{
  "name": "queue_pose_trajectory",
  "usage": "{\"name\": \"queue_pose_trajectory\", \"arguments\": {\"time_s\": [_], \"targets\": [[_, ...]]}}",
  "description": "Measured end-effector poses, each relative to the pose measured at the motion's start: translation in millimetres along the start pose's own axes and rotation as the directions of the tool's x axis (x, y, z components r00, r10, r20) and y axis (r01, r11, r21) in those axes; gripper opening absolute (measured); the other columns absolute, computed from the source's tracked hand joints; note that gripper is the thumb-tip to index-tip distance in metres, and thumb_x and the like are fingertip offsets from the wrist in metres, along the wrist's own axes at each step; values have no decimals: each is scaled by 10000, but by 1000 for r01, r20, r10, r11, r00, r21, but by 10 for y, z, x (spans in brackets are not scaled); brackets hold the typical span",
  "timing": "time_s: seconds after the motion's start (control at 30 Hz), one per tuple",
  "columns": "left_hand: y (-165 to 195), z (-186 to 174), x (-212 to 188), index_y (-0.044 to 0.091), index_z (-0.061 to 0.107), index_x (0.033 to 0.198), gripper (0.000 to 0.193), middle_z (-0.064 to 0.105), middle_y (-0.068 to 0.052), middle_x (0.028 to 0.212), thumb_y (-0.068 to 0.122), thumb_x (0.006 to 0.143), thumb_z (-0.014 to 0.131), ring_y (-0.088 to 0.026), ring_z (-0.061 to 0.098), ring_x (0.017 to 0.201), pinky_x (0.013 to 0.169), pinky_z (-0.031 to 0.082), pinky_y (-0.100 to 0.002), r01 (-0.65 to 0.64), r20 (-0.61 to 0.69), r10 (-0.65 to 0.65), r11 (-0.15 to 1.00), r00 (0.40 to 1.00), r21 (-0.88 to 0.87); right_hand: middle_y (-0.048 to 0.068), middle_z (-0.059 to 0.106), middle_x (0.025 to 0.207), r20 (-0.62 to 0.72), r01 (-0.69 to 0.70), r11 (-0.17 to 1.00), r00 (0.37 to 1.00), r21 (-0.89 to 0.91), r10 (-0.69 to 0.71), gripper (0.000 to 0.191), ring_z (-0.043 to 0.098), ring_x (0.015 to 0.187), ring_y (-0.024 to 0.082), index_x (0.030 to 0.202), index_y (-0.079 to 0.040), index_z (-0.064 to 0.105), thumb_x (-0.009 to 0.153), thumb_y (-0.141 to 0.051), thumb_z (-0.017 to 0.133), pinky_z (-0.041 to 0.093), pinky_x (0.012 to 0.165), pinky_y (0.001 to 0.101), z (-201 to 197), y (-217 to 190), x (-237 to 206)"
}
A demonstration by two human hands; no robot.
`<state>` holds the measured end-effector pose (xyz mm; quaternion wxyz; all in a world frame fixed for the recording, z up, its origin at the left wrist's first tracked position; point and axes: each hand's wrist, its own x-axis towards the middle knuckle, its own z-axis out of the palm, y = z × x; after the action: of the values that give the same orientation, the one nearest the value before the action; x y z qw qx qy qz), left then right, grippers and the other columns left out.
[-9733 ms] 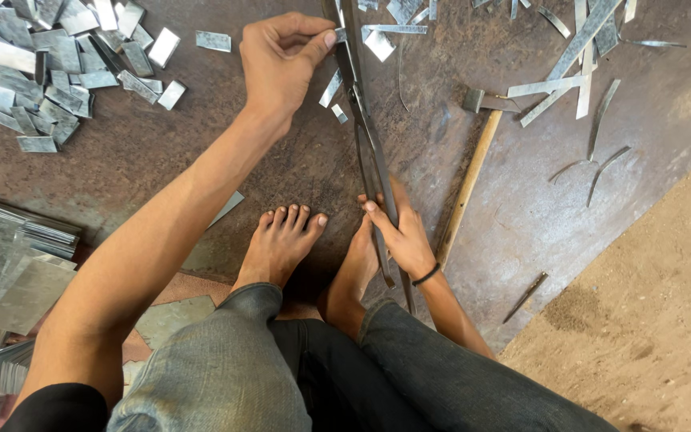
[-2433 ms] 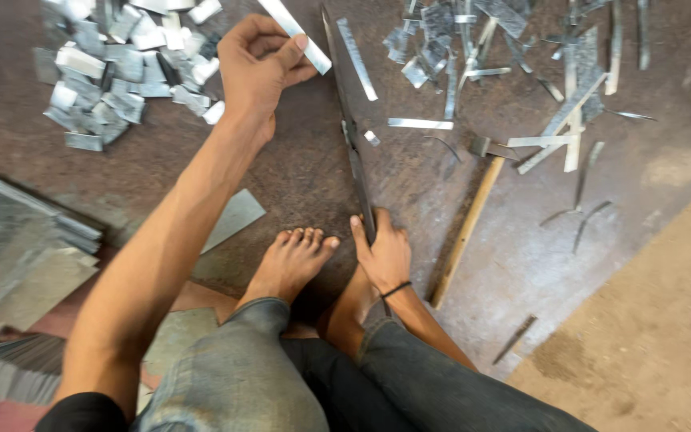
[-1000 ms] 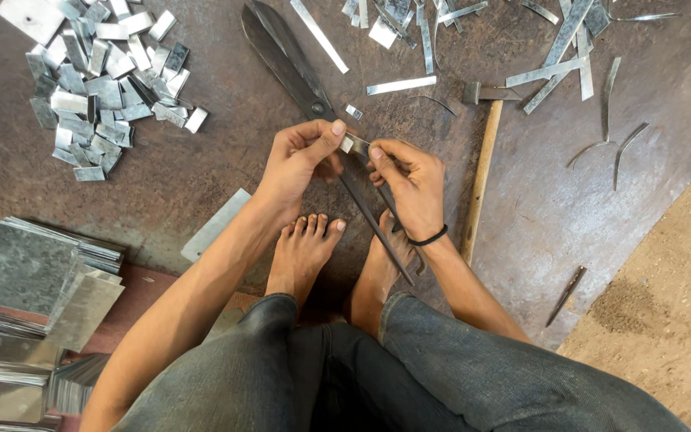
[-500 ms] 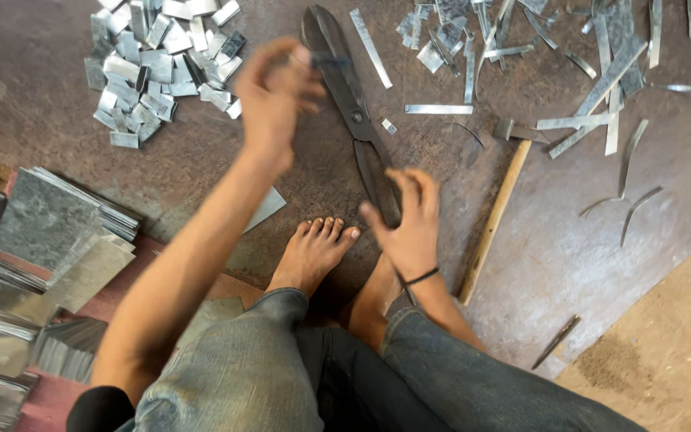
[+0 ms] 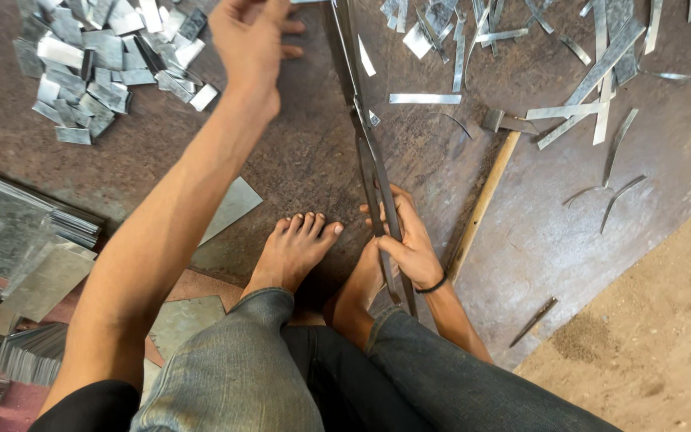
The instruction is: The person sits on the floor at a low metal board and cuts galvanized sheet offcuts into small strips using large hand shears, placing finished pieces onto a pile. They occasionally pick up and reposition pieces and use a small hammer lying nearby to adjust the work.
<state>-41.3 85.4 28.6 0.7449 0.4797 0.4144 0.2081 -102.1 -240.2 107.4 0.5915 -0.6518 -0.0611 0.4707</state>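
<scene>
Shears point(image 5: 369, 152), long and dark, lie on the brown metal floor point(image 5: 521, 240) in front of us, running from the top edge of the head view down toward our feet, blades far from us and handles near. Our right hand point(image 5: 408, 240) sits on the handle end, just beside our right foot point(image 5: 359, 284); the fingers curl round the upper handle and the thumb lies along it, with a dark band at the wrist. The elbow is bent and tucked close to the knee.

Up top, our left arm is stretched nearly straight, forearm crossing the frame on a diagonal. The left hand point(image 5: 251, 40) is at the top edge, just left of the blades, palm down, fingers loosely bent; the tips run out of view, so we cannot tell whether they pinch anything.

Left of that hand lies a heap of small cut metal pieces point(image 5: 97, 68). Long thin strips point(image 5: 593, 88) are scattered to the right, and a hammer point(image 5: 485, 188) with a wooden handle lies just beside the shears. Stacked metal sheets point(image 5: 17, 256) sit at our left side, and our left foot point(image 5: 293, 248) rests flat between them and the shears.
</scene>
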Motion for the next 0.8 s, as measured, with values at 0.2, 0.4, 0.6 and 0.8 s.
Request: {"name": "queue_pose_trajectory", "arguments": {"time_s": [0.2,0.4,0.6,0.8], "targets": [[-180,277,-379,15,680,964,233,757,-95,852,229,952,771,-143,729,692,545,604,-286,114,47,-114,993,992,-18,128,409,1525,-4,-4,999,1000,43,4,358,556,1364,256,1109,0,515,779,139,502,515,1081,364,28,-6,31],[-257,312,-406,-1,673,960,203,757,-109,848,187,978,748,-147,744,699,626,684,-313,22,16,-22,1000,1000,-18,130,558,1398,-92,-41,989,995,-139,28,449,678,1195,222,1299,-1,443,872,29,579,571,968,366,43,4,39],[-234,340,-355,-14,654,952,211,758,-127,834,173,959,751,-157,734,651,584,663,-316,70,-20,-70,998,997,-6,113,762,843,-274,-215,885,956,-412,105,249,797,777,224,1152,-32,655,1028,-245,620,621,713,355,189,82,101],[-82,265,-404,6,644,956,213,724,-88,812,190,969,751,-149,736,677,556,631,-295,15,-44,-10,994,999,109,145,731,745,-321,-165,762,945,-626,-59,249,740,714,326,1015,-40,643,1020,-289,630,569,645,422,226,143,132]]}}
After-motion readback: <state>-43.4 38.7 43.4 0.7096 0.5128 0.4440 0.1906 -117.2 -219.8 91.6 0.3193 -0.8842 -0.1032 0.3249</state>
